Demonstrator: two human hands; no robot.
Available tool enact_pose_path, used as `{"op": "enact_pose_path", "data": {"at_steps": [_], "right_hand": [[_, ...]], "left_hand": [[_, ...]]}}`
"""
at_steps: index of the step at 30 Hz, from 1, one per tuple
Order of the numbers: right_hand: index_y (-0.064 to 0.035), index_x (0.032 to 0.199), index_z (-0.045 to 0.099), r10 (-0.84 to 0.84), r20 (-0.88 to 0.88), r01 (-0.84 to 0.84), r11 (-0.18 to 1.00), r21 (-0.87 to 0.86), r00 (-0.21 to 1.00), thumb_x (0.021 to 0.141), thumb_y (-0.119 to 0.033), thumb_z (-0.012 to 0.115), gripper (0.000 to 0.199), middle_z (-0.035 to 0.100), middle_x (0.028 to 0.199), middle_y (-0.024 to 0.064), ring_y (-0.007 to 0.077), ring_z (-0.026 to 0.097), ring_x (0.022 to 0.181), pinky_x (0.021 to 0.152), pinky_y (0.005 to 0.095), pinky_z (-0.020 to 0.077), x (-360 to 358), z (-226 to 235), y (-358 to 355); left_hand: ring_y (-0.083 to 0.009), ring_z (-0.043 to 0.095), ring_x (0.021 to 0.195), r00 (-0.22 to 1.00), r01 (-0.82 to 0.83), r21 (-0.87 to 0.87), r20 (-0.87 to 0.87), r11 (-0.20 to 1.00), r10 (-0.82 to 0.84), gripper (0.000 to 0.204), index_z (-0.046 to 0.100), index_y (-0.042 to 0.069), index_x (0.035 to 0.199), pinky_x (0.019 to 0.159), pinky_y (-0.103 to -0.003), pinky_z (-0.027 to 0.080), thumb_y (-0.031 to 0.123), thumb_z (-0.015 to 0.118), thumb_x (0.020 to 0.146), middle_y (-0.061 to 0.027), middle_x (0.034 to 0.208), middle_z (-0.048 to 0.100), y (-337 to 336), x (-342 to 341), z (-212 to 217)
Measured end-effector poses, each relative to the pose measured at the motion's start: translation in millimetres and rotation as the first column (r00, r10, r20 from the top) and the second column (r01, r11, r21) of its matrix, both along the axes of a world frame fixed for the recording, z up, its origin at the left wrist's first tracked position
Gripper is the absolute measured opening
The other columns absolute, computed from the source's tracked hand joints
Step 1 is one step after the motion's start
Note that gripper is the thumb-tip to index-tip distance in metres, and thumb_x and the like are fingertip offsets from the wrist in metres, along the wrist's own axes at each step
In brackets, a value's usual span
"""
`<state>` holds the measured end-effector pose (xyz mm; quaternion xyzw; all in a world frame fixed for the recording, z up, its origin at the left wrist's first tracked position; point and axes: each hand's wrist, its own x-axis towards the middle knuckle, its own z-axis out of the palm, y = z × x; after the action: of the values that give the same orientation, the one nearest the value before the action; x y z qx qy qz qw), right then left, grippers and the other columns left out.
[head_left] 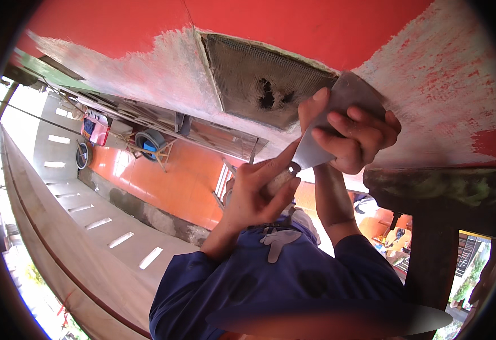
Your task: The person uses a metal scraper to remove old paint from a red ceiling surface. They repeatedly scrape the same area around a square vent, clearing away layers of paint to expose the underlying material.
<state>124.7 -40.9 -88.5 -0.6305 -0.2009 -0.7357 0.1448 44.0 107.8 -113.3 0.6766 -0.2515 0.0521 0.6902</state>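
Above and in front of me is a red painted surface point(293, 20) with broad whitish, scraped-looking patches. My right hand point(358, 139) is raised against it, fingers curled over a flat grey scraper plate point(354, 90), its thumb on the left side. Lower and left of it, my left hand point(259, 192) is closed around the short rounded handle of a putty knife point(282, 180). The metal collar of that handle meets the lower corner of the grey plate; I cannot tell whether both are one tool. A framed mesh panel point(242, 73) with a torn hole lies left of my right hand.
Below is an orange tiled floor point(168, 195) with a dark round tub point(150, 141) on a stand. A pale wall with slots point(98, 224) runs along the left. At right stands a dark post point(435, 255) under a mossy beam point(429, 184). A brim-like edge crosses the bottom.
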Motion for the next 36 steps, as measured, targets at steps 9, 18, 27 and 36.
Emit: {"op": "enact_pose_path", "data": {"at_steps": [9, 18, 27, 36], "right_hand": [[-0.0319, 0.063, 0.043, -0.061, 0.033, 0.06, 0.998, 0.036, 0.998, 0.059, -0.005, 0.083, 0.048, 0.05, 0.078, -0.0138, 0.0102, 0.057, 0.081, 0.082, 0.0388, 0.0377, 4.4, 1.6, 3.1], [-0.0303, 0.059, 0.041, 0.018, 0.057, -0.021, 0.999, 0.042, 0.998, 0.058, -0.005, 0.082, 0.048, 0.049, 0.076, -0.0135, 0.0107, 0.057, 0.079, 0.086, 0.0391, 0.0379, 7.1, 6.1, -0.7], [-0.0306, 0.059, 0.042, 0.037, 0.052, -0.042, 0.995, 0.093, 0.998, 0.057, -0.005, 0.082, 0.048, 0.049, 0.071, -0.0135, 0.01, 0.056, 0.071, 0.093, 0.0396, 0.0375, 8.6, 5.3, 1.8], [-0.0298, 0.062, 0.04, 0.027, 0.089, -0.031, 0.998, 0.046, 0.996, 0.06, -0.007, 0.083, 0.048, 0.048, 0.072, -0.0127, 0.01, 0.057, 0.072, 0.092, 0.0398, 0.0377, 8.9, 20.0, -0.6]], "left_hand": [[-0.0174, 0.065, 0.064, 0.998, 0.055, 0.063, 0.022, 0.997, -0.057, 0.059, 0.048, 0.0, 0.137, 0.06, -0.028, 0.049, 0.003, 0.062, 0.08, -0.0157, 0.077, 0.066, 3.1, 5.9, 3.0], [-0.0227, 0.067, 0.066, 0.999, 0.021, 0.069, 0.026, 0.997, -0.023, 0.06, 0.047, -0.001, 0.138, 0.062, -0.029, 0.05, 0.003, 0.061, 0.08, -0.0177, 0.08, 0.066, -3.4, 1.1, 7.7], [-0.0293, 0.068, 0.07, 0.998, 0.0, 0.075, 0.064, 0.997, -0.004, 0.061, 0.046, -0.001, 0.138, 0.064, -0.03, 0.05, 0.004, 0.062, 0.08, -0.0191, 0.083, 0.066, -6.6, 4.5, 6.2], [-0.0277, 0.071, 0.083, 0.999, 0.041, 0.067, 0.024, 0.997, -0.043, 0.061, 0.046, -0.002, 0.138, 0.07, -0.03, 0.052, 0.002, 0.061, 0.079, -0.023, 0.092, 0.068, -9.2, 0.2, 17.6]]}}
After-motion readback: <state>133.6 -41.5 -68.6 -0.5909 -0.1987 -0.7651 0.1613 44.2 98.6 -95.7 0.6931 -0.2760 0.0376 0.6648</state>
